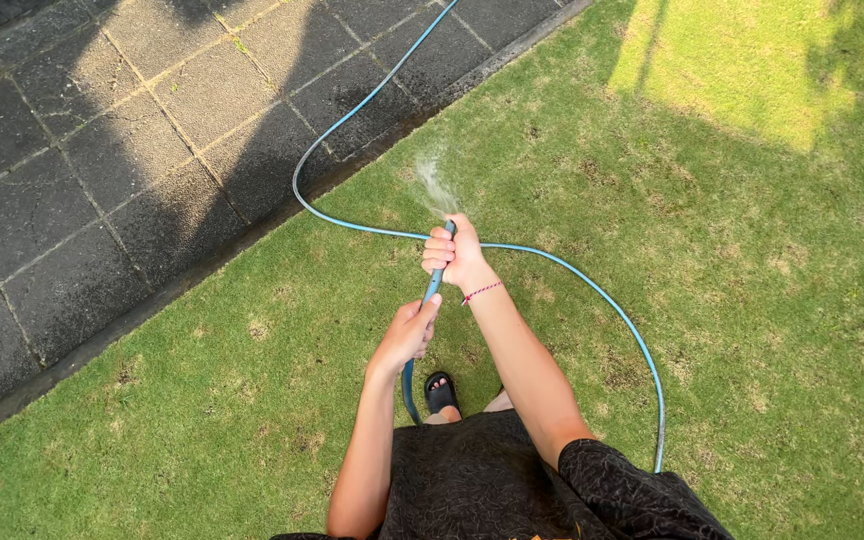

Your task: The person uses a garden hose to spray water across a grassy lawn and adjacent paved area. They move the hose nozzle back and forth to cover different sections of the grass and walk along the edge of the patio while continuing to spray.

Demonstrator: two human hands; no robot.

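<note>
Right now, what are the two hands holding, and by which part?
Both hold the thin blue garden hose: the right hand grips its spraying tip, and the left hand grips the hose just behind that.

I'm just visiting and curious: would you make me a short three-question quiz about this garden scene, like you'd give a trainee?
1. True or false: both hands grip the blue hose.
2. Which hand is nearer the spraying end? A) left hand B) right hand
3. Fill in: the water spray lands on the ____.

Key:
1. True. The left hand holds the hose lower down, the right hand at its tip.
2. B. Spray leaves just above the right hand.
3. Grass, beside the dark stone paving.
</note>
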